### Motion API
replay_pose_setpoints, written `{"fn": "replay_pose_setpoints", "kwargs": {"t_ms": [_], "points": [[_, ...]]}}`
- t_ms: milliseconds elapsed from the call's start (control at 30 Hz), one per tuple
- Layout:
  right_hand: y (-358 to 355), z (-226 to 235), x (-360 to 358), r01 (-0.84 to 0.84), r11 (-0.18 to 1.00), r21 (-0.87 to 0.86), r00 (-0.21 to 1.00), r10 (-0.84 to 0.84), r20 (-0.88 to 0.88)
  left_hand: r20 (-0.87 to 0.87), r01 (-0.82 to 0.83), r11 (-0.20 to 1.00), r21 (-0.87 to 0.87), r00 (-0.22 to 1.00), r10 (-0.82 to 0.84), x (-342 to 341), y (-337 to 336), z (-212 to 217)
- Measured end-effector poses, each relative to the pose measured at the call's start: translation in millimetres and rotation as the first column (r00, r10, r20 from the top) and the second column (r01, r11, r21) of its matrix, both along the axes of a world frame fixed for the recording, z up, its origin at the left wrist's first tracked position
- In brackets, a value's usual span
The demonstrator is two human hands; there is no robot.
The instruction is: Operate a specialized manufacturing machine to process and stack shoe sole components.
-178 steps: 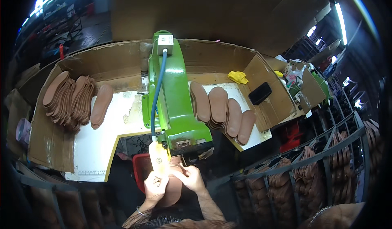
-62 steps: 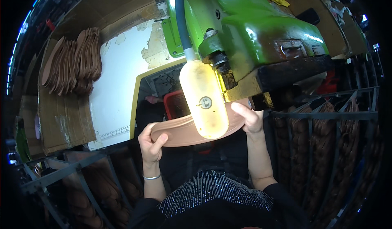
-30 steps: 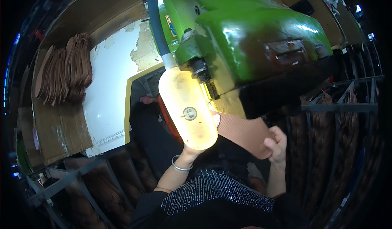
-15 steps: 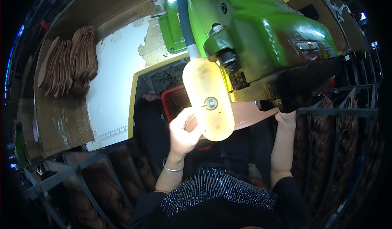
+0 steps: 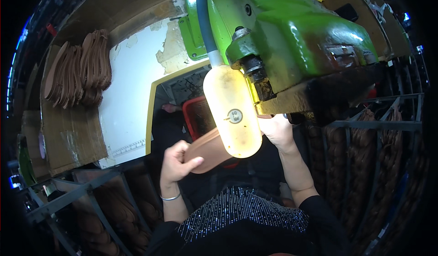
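My left hand (image 5: 175, 162) is closed on the rounded near-left end of a brown shoe sole (image 5: 205, 153), thumb on top. The sole slants up to the right and passes beneath a glowing yellow oblong lamp (image 5: 232, 114), which hides its middle. On the lamp's other side, my right hand (image 5: 279, 130) is bent with its fingertips at a brown edge, apparently the sole's far end. The lamp covers part of those fingers. Just above my right hand is the dark working head (image 5: 315, 101) of a green machine (image 5: 292, 32).
Stacked brown soles (image 5: 73, 71) stand in a cardboard box (image 5: 73, 142) at left, beside a white tabletop (image 5: 125, 82) with a yellow edge. Below the lamp sits a red basket (image 5: 194, 119). Metal racks (image 5: 397, 126) with brown pieces flank me on both sides.
The sole has swung from roughly level to slanting, its left end lower. My left hand has moved left and down with it; my right hand has moved left toward the lamp.
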State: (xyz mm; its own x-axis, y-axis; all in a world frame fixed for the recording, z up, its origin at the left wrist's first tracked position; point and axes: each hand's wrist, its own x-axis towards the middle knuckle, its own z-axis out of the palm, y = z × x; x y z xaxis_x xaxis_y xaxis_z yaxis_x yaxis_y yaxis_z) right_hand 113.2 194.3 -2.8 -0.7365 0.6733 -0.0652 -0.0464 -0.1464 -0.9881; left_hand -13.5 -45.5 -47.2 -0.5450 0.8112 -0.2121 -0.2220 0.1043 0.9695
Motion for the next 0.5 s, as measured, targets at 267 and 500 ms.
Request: {"fn": "replay_pose_setpoints", "kwargs": {"t_ms": [267, 500], "points": [[-23, -22, -2, 0.198, 0.958, 0.209, 0.945, -0.129, -0.301, -0.065, -0.168, 0.956, 0.24, 0.98, 0.189, 60, 98, 16], [-13, -31, 24, 0.347, 0.901, 0.261, 0.919, -0.271, -0.285, -0.155, -0.059, 0.978, 0.202, 0.984, 0.091, 57, 123, 10]]}}
